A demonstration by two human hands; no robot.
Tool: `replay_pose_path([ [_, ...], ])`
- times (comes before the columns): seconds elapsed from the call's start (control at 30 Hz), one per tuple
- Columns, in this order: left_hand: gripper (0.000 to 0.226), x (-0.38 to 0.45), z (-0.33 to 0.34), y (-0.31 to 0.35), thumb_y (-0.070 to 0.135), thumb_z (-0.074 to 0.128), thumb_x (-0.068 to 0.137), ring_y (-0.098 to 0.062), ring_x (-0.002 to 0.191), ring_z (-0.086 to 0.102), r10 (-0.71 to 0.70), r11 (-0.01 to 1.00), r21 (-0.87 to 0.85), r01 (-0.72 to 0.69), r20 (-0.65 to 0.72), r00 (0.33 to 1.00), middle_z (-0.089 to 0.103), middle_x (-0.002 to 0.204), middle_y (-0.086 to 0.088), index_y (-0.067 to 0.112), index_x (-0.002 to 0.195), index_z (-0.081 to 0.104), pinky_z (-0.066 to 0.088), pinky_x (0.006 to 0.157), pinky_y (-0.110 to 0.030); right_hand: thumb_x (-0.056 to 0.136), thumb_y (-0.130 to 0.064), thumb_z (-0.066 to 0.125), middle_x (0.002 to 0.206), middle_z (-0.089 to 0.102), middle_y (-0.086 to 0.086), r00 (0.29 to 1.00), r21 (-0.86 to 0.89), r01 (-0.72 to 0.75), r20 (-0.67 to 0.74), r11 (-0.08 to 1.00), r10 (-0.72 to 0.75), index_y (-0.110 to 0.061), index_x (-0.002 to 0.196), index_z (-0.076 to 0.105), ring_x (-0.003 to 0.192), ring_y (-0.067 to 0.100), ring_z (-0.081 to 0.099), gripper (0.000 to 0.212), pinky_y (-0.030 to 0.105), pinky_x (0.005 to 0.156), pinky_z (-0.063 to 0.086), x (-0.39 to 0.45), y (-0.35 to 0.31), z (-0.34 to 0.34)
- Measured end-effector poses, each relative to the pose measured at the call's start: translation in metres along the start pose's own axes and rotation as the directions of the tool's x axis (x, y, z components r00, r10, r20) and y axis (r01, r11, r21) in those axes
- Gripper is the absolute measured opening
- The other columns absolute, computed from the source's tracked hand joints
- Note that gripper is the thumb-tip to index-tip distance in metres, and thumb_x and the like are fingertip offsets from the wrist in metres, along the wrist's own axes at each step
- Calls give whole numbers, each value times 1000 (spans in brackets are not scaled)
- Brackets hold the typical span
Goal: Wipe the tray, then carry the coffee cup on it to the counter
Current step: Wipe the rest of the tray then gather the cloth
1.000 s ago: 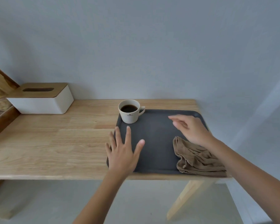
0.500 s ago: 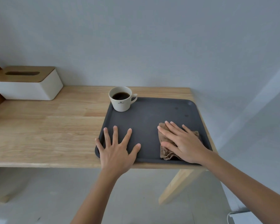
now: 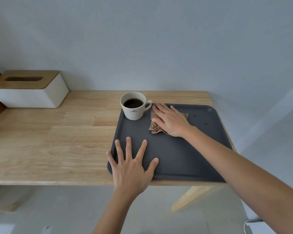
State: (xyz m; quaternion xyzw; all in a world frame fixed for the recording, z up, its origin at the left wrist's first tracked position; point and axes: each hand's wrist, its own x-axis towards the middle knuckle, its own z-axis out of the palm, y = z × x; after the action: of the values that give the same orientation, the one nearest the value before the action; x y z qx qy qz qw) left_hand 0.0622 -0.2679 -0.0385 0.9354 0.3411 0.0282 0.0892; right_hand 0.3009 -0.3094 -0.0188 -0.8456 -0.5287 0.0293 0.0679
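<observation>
Here, a pale wooden table [image 3: 57, 141] stands against a plain grey wall [image 3: 142, 39], a tissue box [image 3: 29, 90] far left. The dark tray [image 3: 184, 157] lies at its right end; the coffee cup [image 3: 133, 105] stands on its far-left corner. The left hand [image 3: 130, 168], fingers spread, presses the tray's near-left corner; the right hand [image 3: 171, 120] lies flat on a brown cloth [image 3: 155, 128] just beside the cup.

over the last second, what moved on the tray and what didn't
The right hand came down flat onto the brown cloth at the tray's near right, then pushed it up toward the far edge, beside the coffee cup. The left hand stayed spread on the near left corner; cup and tissue box unmoved.
</observation>
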Motion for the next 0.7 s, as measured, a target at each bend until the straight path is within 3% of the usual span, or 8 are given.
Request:
replay_pose_path([
  [0.13, 74, -1, 0, 1, 81, 1, 78, -35, 147, -20, -20, 1000, 12, 20, 4, 1000, -8, 164, -2, 53, 146, -9, -10, 112, -63, 98, -53, 19, 163, 6, -2, 1000, 48, 5, 10, 999, -6, -17, 153, 15, 149, 13, 9, 65, 32, 119, 9, -42, -5, -1],
  [0.33, 76, -2, 1, 0, 83, -2, 75, -36, 147, -16, -13, 1000, 27, 13, 7, 1000, -4, 164, -2, 54, 145, -7, -5, 111, -63, 91, -70, 12, 160, 2, -12, 999, 36, 42, 17, 998, -43, -23, 153, 11, 147, 1, 2, 78, 23, 118, 4, -129, 4, -2],
  [0.47, 79, -1, 1, -3, 85, -6, 70, -36, 147, -18, 2, 999, 37, -3, 21, 1000, -6, 164, -1, 57, 143, -10, -4, 112, -61, 87, -72, 13, 160, 9, -10, 999, 32, -35, -3, 999, 35, -20, 152, 16, 148, 5, 5, 83, 29, 120, 6, -113, 13, -2],
  [0.6, 79, 0, 1, -3, 86, -3, 71, -35, 147, -17, 2, 1000, 27, -2, 23, 1000, -5, 164, -1, 57, 144, -7, -4, 112, -61, 82, -73, 2, 161, 12, -2, 989, -8, -144, -24, 989, 144, -17, 152, 17, 149, 14, 5, 91, 39, 121, 4, -76, 43, -8],
  [0.7, 79, -1, 2, -3, 86, -2, 71, -35, 147, -18, -6, 1000, 21, 6, 24, 1000, -5, 164, -1, 57, 144, -7, -4, 112, -61, 89, -66, 10, 161, 16, -4, 974, -39, -228, -31, 973, 227, -18, 151, 20, 150, 17, 2, 79, 47, 120, 2, -57, 71, -14],
])
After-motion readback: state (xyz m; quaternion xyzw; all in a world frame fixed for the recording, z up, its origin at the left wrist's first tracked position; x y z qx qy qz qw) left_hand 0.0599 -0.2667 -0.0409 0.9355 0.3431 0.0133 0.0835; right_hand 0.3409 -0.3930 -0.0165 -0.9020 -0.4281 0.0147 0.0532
